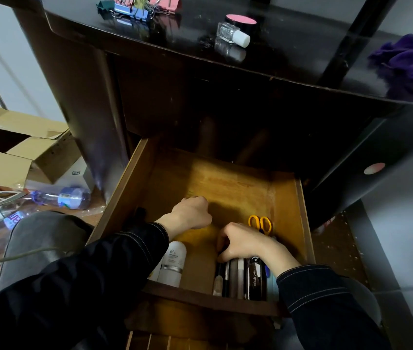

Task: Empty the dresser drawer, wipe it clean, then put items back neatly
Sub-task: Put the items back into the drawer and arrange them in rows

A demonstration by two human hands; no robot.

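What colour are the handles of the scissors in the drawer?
The scissors handles are orange; head view.

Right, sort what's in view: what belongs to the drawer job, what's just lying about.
Job: drawer, pens, orange scissors, white roll-on bottle; likely also, on the dresser top, binder clips, small clear bottle, pink-lidded jar, purple cloth.

Lying about: cardboard box, plastic bottles on the floor.
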